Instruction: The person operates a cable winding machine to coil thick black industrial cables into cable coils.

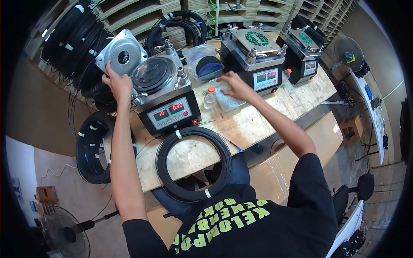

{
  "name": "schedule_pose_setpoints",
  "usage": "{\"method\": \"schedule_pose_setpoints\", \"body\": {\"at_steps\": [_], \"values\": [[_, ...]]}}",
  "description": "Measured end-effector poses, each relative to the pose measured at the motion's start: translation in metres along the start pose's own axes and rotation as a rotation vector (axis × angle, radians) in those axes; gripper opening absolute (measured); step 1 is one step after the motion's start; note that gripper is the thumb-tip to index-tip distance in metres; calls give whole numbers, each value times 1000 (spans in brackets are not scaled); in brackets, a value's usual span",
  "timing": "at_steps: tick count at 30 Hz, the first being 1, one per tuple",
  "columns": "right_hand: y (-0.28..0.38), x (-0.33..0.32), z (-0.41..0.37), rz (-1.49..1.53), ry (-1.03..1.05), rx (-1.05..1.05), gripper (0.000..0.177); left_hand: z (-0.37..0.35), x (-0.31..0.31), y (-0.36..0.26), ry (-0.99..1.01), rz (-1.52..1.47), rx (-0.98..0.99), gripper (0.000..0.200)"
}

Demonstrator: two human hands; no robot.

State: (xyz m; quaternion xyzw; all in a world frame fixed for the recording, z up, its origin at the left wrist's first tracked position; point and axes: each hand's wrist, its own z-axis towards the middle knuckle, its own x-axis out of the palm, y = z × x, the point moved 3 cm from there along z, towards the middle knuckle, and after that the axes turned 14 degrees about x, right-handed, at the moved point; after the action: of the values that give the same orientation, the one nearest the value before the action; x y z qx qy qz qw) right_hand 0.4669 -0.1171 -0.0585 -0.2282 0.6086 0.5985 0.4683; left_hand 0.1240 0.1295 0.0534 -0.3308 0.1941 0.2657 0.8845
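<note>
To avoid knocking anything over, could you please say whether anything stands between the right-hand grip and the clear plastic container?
Nothing visible does; the right-hand grip appears just over the clear plastic container. The orange-capped bottle stands beside it, on the left.

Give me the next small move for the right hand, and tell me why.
Probably lower the fingertips of the right hand to the clear container: that hand is poised at it, fingers bent, while the left hand is at the metal plate. Whether the right fingers already hold something small, I can't tell.
</note>
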Motion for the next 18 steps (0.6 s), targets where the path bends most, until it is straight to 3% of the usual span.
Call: {"method": "schedule_pose_setpoints", "body": {"at_steps": [5, 8, 13, 16, 18], "values": [[-13, 56, -13, -25, -69, 130, 64, -1, 4, 3, -30, -32, 1, 78], [-11, 71, -9, -89, -171, 115, 64, -2, 2, 6, -66, -18, -16, 79], [3, 72, -2, 78, -223, 99, 52, -6, -7, -8, -26, -29, -137, 76], [13, 55, 24, 776, -107, 191, 51, -7, -10, -13, -28, -40, -191, 73], [49, 21, 33, 1175, 39, 373, 48, -8, -12, -15, -37, -48, -186, 71]]}}
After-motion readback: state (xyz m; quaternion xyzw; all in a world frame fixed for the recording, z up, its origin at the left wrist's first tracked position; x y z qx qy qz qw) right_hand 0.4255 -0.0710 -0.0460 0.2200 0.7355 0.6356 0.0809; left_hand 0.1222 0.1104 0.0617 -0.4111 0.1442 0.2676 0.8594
